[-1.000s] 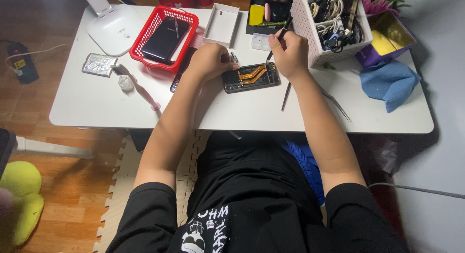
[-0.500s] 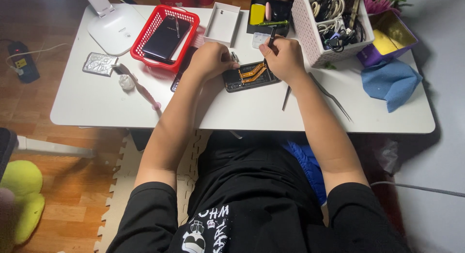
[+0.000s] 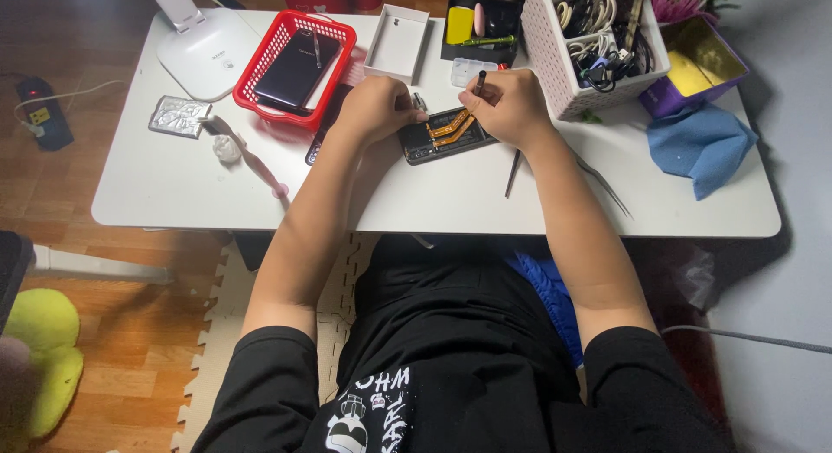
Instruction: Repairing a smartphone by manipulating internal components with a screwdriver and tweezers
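Your right hand [image 3: 511,106], pinching a dark screwdriver [image 3: 479,80], has come down onto the opened phone [image 3: 446,134]; your left hand [image 3: 374,110] is pressing its edge.

White open box [image 3: 397,44]: shallow, rectangular, at the table's far edge, just right of the red basket. Silver foil packet [image 3: 178,116]: crumpled, flat, at the table's left end beside the white lamp base. Dark phone screen [image 3: 295,59]: blank, lying in the red basket [image 3: 269,50].
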